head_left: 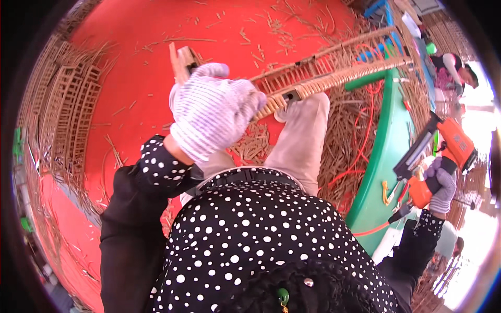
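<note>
My left hand (214, 110), in a white knitted glove, is closed around the near end of a long woven rattan frame (334, 78). The frame has rows of short rungs and runs from this hand over my knee toward the upper right. Dark brackets show beside the glove, and the fingertips are partly hidden. Out to the right, my gloved right hand (441, 189) is wrapped around the handle of an orange and black nail gun (456, 142). The gun is held apart from the frame, above a green table, with an orange air hose (373, 230) near its handle.
Stacked rattan frames (68, 109) stand at the left. Short cane offcuts (253, 143) are scattered over the red floor (141, 31). Hand tools (396, 192) lie on the green table (373, 182) at my right. Beyond it, another person (451, 68) is at the upper right.
</note>
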Action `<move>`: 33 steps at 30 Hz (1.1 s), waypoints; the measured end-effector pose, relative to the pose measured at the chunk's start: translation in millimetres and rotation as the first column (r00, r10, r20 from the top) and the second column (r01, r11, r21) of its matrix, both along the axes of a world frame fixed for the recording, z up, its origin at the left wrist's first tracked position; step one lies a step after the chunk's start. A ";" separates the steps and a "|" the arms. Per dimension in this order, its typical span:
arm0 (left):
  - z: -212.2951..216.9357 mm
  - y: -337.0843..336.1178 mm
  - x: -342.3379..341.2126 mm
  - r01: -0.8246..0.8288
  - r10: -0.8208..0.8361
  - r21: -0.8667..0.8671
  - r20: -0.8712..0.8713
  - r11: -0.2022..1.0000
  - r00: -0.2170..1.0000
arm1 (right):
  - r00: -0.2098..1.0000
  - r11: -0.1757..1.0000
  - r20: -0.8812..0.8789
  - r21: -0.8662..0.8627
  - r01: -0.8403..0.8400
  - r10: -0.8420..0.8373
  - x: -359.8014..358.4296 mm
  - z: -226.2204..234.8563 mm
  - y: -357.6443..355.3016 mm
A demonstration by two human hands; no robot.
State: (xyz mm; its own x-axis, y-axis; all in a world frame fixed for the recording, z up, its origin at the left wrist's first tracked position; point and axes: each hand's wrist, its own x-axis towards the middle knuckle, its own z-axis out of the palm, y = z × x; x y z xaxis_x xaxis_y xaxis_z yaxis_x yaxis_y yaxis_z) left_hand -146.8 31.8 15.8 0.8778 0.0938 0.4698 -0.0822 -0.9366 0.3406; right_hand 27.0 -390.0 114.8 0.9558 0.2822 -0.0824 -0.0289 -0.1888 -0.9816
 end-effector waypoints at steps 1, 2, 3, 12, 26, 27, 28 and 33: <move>-3.2 1.8 5.1 0.031 -0.032 0.037 0.033 0.999 0.999 | 1.000 1.000 0.000 -0.009 -0.026 0.026 -10.8 5.7 23.3; -0.3 1.3 5.3 0.031 -0.030 -0.028 0.004 0.999 1.000 | 0.992 0.987 -0.019 -0.105 -0.123 0.122 -15.7 9.2 31.6; -0.3 -1.9 15.0 0.052 -0.053 -0.080 -0.007 0.995 0.999 | 0.981 0.962 -0.029 -0.193 -0.192 0.190 -10.4 3.4 35.3; 3.5 -11.1 -12.3 -0.026 0.019 0.030 0.213 0.999 0.977 | 0.735 0.772 0.237 -0.211 -0.599 0.635 -65.9 -27.1 145.6; -3.8 -27.0 -13.4 -0.047 0.034 0.059 0.200 0.997 0.979 | 0.770 0.786 0.181 -0.032 -0.617 0.612 -97.1 -55.6 139.0; -5.0 -27.6 -13.7 -0.043 0.029 0.069 0.190 0.997 0.981 | 0.752 0.769 0.159 -0.121 -0.628 0.639 -96.8 -61.4 137.9; -6.9 -28.8 -13.2 -0.035 0.023 0.055 0.205 0.998 0.978 | 0.755 0.758 0.068 -0.074 -0.649 0.653 -97.4 -63.5 138.5; -2.5 -32.9 -14.4 0.044 -0.042 -0.008 0.178 0.999 0.983 | 0.724 0.724 -0.004 0.002 -0.690 0.690 -103.5 -60.7 135.6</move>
State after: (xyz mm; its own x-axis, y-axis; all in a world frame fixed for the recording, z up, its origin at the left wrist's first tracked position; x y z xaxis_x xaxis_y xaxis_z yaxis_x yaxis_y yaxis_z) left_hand -161.1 -1.2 13.3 0.7835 0.0647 0.6180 -0.1824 -0.9267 0.3284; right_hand -76.5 -254.4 54.2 0.4965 0.8638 -0.0854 0.1057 -0.1578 -0.9818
